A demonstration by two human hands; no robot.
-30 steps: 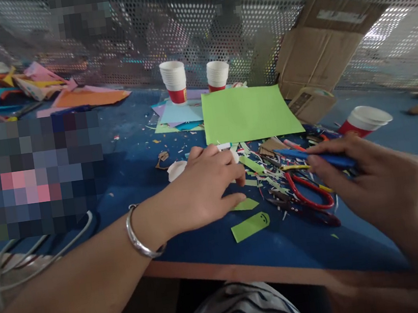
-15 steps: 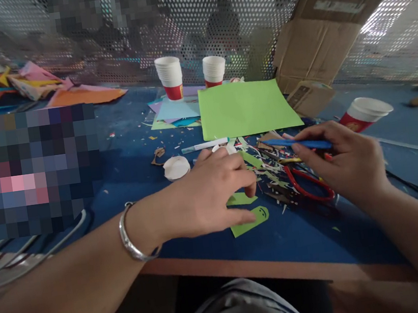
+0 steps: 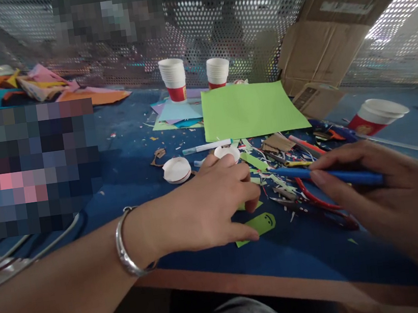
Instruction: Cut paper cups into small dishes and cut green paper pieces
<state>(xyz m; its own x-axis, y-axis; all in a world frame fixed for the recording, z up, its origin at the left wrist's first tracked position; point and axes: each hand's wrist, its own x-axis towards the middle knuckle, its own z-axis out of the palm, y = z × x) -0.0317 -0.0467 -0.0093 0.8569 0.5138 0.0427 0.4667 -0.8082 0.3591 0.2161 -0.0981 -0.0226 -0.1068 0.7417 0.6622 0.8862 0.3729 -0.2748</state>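
My right hand [image 3: 386, 184] pinches a blue pen [image 3: 354, 175] near its middle, and the tip points left over paper scraps [image 3: 284, 183]. My left hand [image 3: 215, 202] hovers or rests palm down with fingers apart and bent. Its thumb lies over a green paper strip [image 3: 264, 223] with a drawn smiling face. Another green strip [image 3: 256, 204] is mostly hidden under the fingers. Beneath my right hand lie scissors with red handles [image 3: 316, 196], partly covered. Just past my left fingertips are white paper discs [image 3: 227, 152].
A large green sheet [image 3: 252, 109] lies at the back middle, with stacked paper cups [image 3: 173, 79] behind it. A white marker [image 3: 207, 146] is in front of the sheet. To the right are a tipped cup [image 3: 376, 115] and a cardboard box [image 3: 332, 42]. Cables [image 3: 52, 249] run at left.
My right hand and the blue pen have moved right and toward me, uncovering more scraps. My left hand stays over the green strips, its thumb slightly lower in view.
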